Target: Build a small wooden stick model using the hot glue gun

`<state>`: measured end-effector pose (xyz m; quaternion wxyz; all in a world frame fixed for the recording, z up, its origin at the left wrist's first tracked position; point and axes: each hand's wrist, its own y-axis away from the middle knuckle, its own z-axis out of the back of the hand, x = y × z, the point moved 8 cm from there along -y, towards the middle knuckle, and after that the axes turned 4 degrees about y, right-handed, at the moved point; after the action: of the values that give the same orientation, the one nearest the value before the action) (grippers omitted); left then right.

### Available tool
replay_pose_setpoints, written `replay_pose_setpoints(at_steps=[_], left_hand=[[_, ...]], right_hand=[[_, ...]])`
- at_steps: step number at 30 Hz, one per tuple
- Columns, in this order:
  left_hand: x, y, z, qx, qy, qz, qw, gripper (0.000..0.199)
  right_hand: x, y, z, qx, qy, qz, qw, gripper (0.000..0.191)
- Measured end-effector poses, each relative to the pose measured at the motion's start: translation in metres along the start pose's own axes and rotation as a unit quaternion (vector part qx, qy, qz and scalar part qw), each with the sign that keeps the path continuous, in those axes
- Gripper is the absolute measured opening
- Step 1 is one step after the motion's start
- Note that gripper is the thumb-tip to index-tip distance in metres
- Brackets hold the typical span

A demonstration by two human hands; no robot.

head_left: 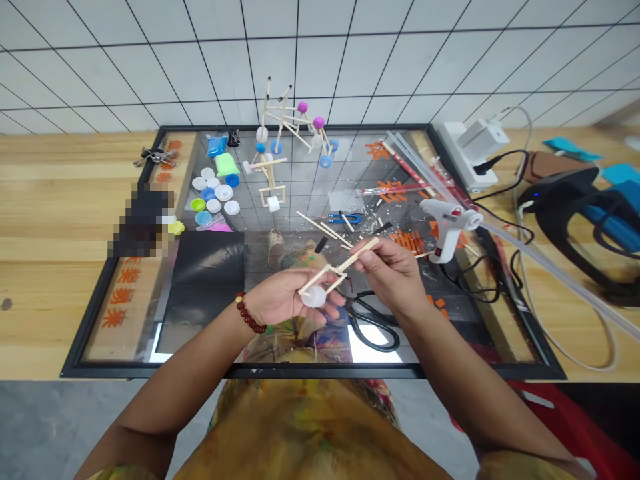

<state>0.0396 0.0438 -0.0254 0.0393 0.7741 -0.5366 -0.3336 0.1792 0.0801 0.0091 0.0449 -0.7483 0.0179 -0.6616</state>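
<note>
Slanting lengthwise away rightward, the stick frame is pinched by right hand; left hand spread beneath.

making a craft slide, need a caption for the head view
Right hand pinching a wooden-stick frame with a white cap at the left hand, near black-handled scissors and glue gun.

Brightly and evenly lit, with soft shadows. Fairly sharp around the hands. Glaring white in patches on the reflective panel, lower centre and lower left. Stretched toward the edges, blurred at far right, pixelated mid-left.
</note>
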Motion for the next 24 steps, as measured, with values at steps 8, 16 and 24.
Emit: replay_pose_setpoints(at_steps=[8, 16, 24], left_hand=[[-0.032, 0.009, 0.018, -0.185, -0.121, -0.276, 0.935, 0.035], [-0.029, 0.007, 0.008, -0.145, -0.059, -0.249, 0.956, 0.032], [-0.022, 0.004, 0.005, -0.135, -0.036, -0.212, 0.967, 0.031]], right_hand=[[0.002, 0.000, 0.004, -0.042, -0.012, -0.040, 0.998, 0.023], [-0.003, -0.002, 0.003, -0.019, -0.035, -0.046, 0.998, 0.017], [-0.013, -0.004, 0.007, -0.014, -0.016, -0.072, 0.997, 0.024]])
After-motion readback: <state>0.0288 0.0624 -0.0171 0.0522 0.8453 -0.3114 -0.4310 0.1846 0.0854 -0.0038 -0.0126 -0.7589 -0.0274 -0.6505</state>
